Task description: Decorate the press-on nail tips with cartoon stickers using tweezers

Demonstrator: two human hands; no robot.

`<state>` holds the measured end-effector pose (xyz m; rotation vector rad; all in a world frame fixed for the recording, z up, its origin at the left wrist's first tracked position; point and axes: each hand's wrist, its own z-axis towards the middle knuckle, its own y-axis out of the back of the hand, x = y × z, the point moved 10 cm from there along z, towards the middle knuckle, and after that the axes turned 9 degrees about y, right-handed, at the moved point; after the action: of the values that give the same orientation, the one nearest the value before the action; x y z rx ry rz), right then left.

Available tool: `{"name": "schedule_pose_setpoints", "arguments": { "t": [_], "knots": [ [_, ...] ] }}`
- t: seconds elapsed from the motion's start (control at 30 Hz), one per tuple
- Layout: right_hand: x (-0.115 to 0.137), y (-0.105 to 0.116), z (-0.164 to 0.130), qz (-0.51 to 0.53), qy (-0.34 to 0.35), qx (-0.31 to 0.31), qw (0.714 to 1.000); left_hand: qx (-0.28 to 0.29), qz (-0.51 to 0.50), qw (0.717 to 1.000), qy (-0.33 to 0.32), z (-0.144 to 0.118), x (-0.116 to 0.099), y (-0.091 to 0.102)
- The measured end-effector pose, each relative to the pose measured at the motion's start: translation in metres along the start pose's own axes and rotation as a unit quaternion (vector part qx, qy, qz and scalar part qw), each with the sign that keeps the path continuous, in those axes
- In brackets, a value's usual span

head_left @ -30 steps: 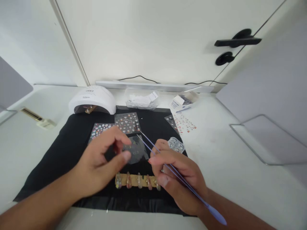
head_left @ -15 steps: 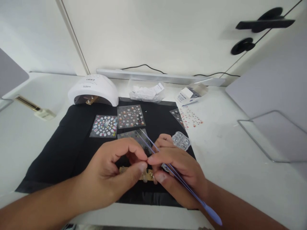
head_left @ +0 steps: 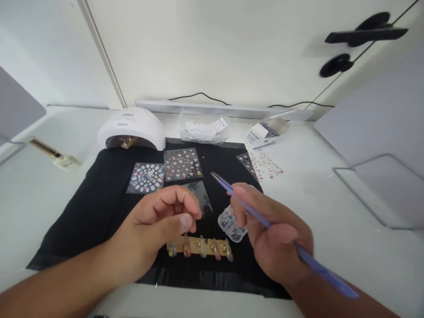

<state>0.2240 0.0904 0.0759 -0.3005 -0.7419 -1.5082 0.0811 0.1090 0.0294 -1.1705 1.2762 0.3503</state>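
Hands parted since 0.5 s ago; nail strip uncovered.
Tweezers (head_left: 251, 211) are pinched in right hand (head_left: 274, 238), tips raised; left hand (head_left: 155, 229) grip curled, empty, just above nail strip (head_left: 198, 247) on black mat (head_left: 92, 207).

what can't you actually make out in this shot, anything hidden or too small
- Head view: whether the left hand pinches anything; its curled fingers hide the tips.
- Clear case: partly behind the right hand, contents too small.
- Tweezers: tail blurred.
- Sticker sheets: designs too small.
- Nail lamp: interior shadowed.
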Motion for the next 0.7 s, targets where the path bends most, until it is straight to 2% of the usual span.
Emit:
{"name": "schedule_pose_setpoints", "arguments": {
  "t": [0.1, 0.2, 0.3, 0.47, 0.7],
  "knots": [
    [0.006, 0.019, 0.002, 0.019, 0.017, -0.063, 0.998, -0.008, -0.021, 1.000, -0.007, 0.003, -0.002, 0.004],
    [0.011, 0.024, 0.005, 0.070, -0.002, -0.095, 0.993, -0.010, -0.041, 0.999, -0.011, 0.005, -0.001, 0.006],
    [0.009, 0.018, 0.006, 0.131, -0.054, -0.095, 0.985, -0.012, -0.055, 0.998, -0.018, 0.005, 0.000, 0.006],
    [0.001, 0.008, 0.005, 0.193, -0.083, -0.087, 0.974, -0.008, -0.052, 0.998, -0.020, 0.005, 0.002, 0.005],
    [-0.007, 0.006, 0.005, 0.196, -0.070, -0.064, 0.976, -0.010, -0.015, 0.999, -0.034, 0.001, -0.004, 0.006]
  ]
}}
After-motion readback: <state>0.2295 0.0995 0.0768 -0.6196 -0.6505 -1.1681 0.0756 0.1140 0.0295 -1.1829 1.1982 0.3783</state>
